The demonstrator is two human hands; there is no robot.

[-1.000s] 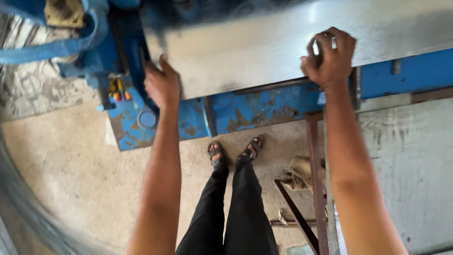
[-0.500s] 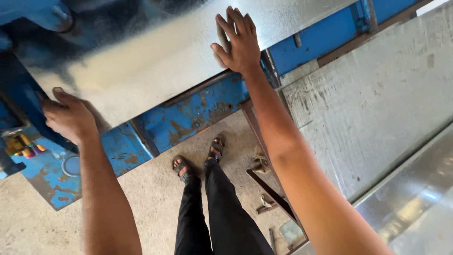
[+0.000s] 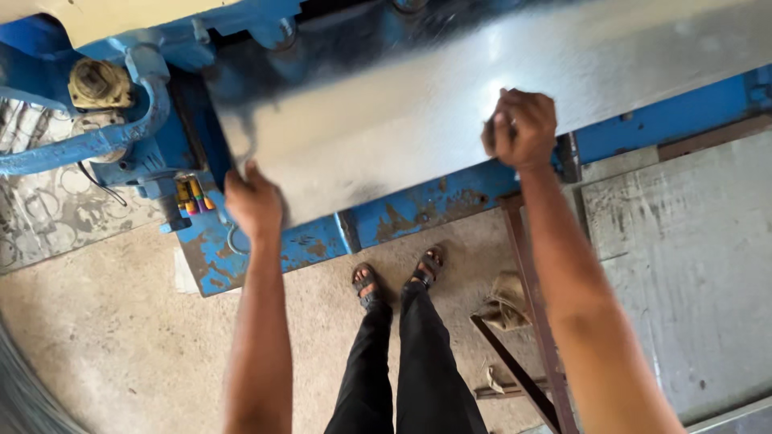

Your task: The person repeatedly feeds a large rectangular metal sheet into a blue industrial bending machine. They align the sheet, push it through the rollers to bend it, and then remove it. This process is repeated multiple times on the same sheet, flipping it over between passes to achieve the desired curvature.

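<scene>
While left hand grips metal sheet corner, right hand fisted on edge

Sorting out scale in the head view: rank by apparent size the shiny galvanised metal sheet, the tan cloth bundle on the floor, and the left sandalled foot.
1. Shiny galvanised metal sheet, by far the largest.
2. Tan cloth bundle.
3. Left sandalled foot; looks close to the bundle, so their order is unsure.

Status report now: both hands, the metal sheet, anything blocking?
Left hand grips the metal sheet at its near corner. Right hand closed on its near edge. Sheet lies on blue machine; nothing blocking.
</scene>
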